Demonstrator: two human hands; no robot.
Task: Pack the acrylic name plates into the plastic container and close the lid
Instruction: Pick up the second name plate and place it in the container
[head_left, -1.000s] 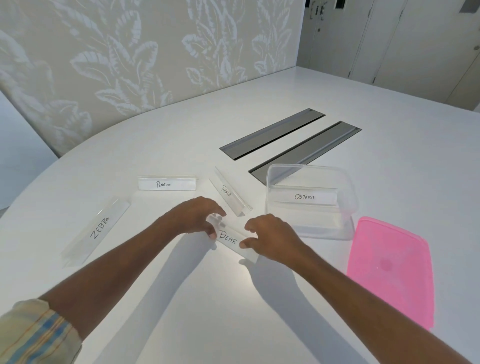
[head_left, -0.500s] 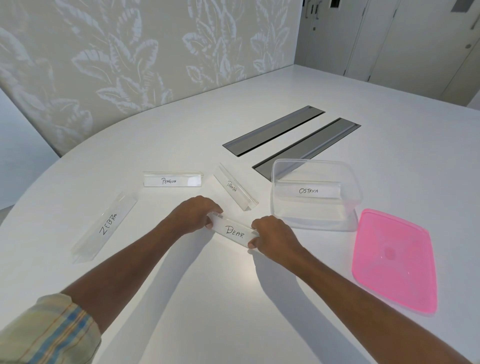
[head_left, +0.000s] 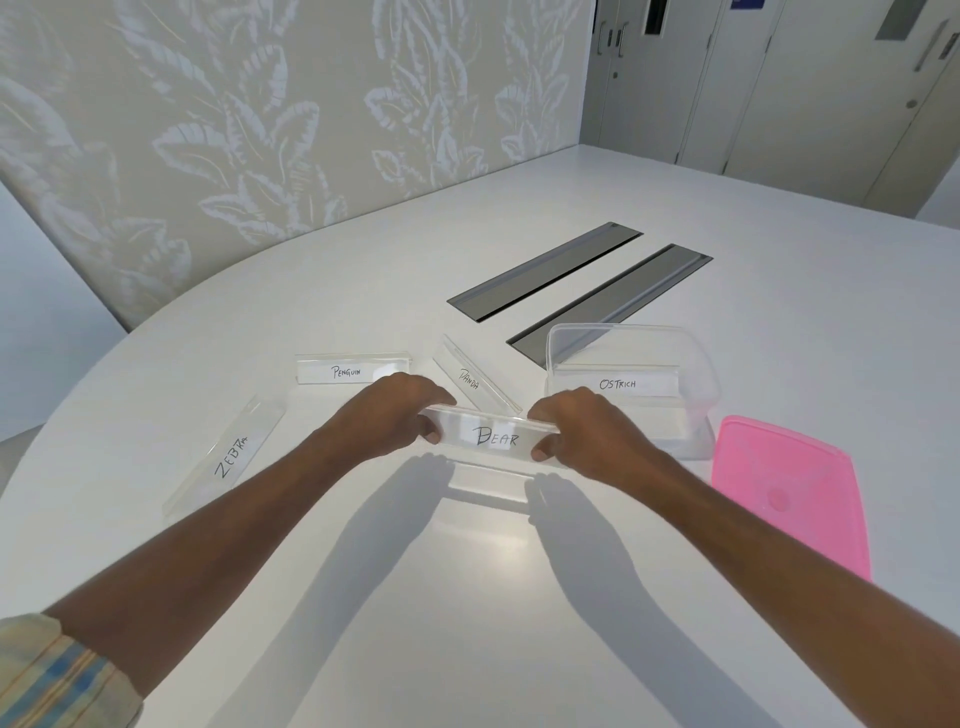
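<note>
We hold the BEAR name plate (head_left: 493, 439) by its two short ends, our left hand (head_left: 392, 410) pinching one end and our right hand (head_left: 576, 423) the other, thumbs under the lower edge and fingers curled over the top; its shadow lies apart from it on the white table (head_left: 467, 597), so it hangs clear of the surface, just left of the clear container (head_left: 706, 395). We judge the plate to be light, stiff and smooth, likely to slip in a loose pinch and to scratch or chip if knocked, so the ends are the sensible place to grip, leaving the lettered face untouched. The OSTRICH plate (head_left: 615, 383) already stands inside the container. The PENGUIN plate (head_left: 348, 370), PANDA plate (head_left: 470, 379) and ZEBRA plate (head_left: 231, 457) wait on the table, and the pink lid (head_left: 789, 499) lies flat to the right of the container. Compared with a second ago, when the BEAR plate lay slanted on the table under our fingertips, it is now raised, turned nearly level to face us, and closer to the container.
</note>
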